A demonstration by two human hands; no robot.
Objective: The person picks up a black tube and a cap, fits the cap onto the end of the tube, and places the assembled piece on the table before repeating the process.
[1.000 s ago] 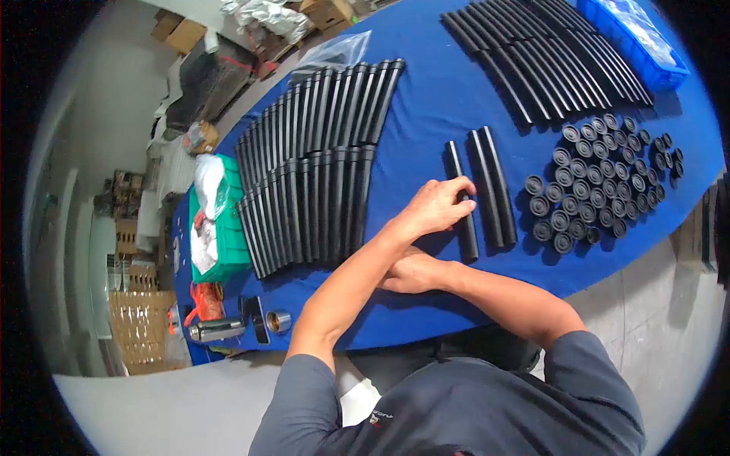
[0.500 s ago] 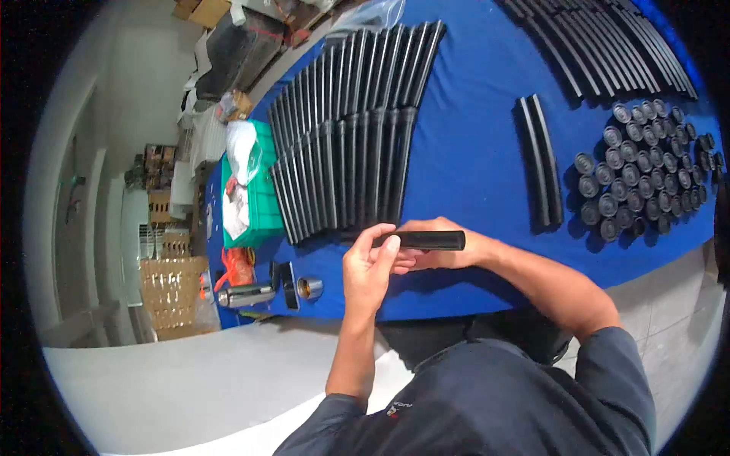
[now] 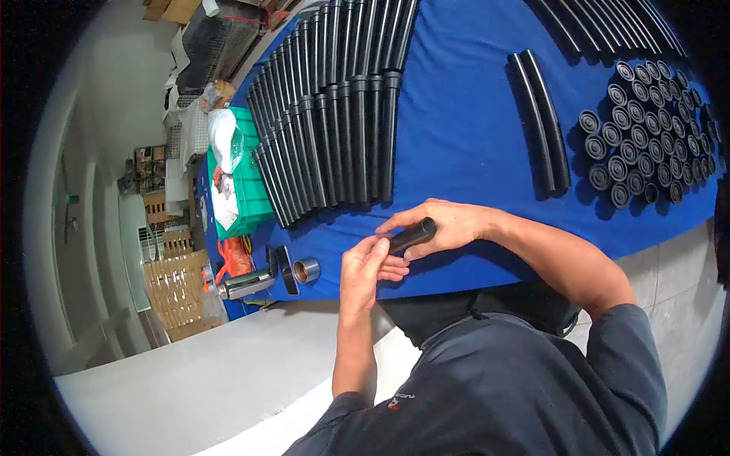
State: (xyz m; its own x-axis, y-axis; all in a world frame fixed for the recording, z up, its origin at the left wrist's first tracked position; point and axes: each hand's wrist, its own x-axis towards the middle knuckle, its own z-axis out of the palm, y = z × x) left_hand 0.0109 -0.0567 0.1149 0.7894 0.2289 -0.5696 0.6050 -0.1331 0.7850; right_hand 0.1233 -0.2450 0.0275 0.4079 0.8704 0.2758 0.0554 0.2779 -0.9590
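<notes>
Left grip (image 3: 359, 272): pinches tube (image 3: 411, 238)
Right grip (image 3: 450, 225): at tube, closure unclear
Bin (image 3: 253, 199): white bag (image 3: 223, 135) at top

- One tube (image 3: 408, 239): black, smooth, straight and round, slightly glossy along its upper side.
- Its near end sits in the left grip (image 3: 365, 266), between thumb and fingers, which hide that part.
- It slants up and away from the left grip toward the right grip (image 3: 452, 226).
- Its far end, visibly hollow, lies between the right grip's thumb and forefinger.
</notes>
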